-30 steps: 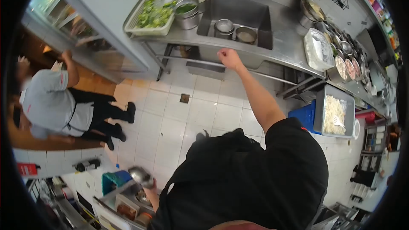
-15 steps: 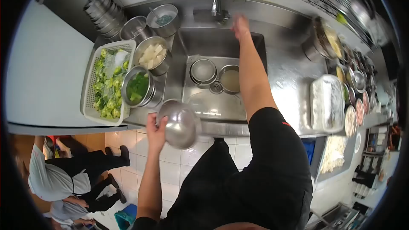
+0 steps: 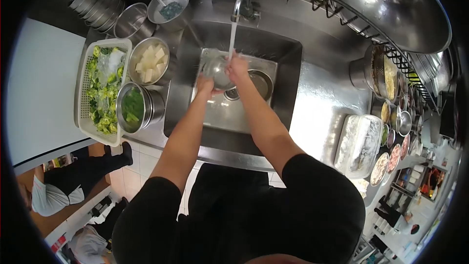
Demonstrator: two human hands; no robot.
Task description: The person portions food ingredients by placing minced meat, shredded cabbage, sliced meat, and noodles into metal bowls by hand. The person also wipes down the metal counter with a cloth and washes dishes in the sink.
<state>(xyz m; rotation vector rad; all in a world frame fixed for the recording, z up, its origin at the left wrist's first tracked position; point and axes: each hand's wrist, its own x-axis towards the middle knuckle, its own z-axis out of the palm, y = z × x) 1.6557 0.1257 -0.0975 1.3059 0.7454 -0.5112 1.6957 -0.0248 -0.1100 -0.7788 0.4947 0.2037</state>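
Note:
A metal bowl (image 3: 215, 70), blurred by motion, is held over the sink (image 3: 288, 88) beneath a running stream of water (image 3: 233, 36) from the faucet (image 3: 242, 0). My left hand (image 3: 205, 85) grips its near left side. At its right side, in the falling water, my right hand (image 3: 237, 69) has its fingers closed on the bowl; some fingers are hidden or smeared. Beside the drain, a round metal pan (image 3: 261, 84) with cloudy liquid rests on the sink floor, partly covered by my right forearm.
Left of the sink stand a white basket (image 3: 81, 102) of broccoli, a pot of white chunks (image 3: 149, 63), a pot of greens (image 3: 132, 107) and stacked metal containers (image 3: 95, 7). A frosty plastic tub (image 3: 359, 146) sits right. A rack (image 3: 361, 24) overhangs. Other people are behind left.
The bowl has moved from the counter's front edge into the sink. Water now runs from the faucet. My right hand has come down from the faucet to the bowl.

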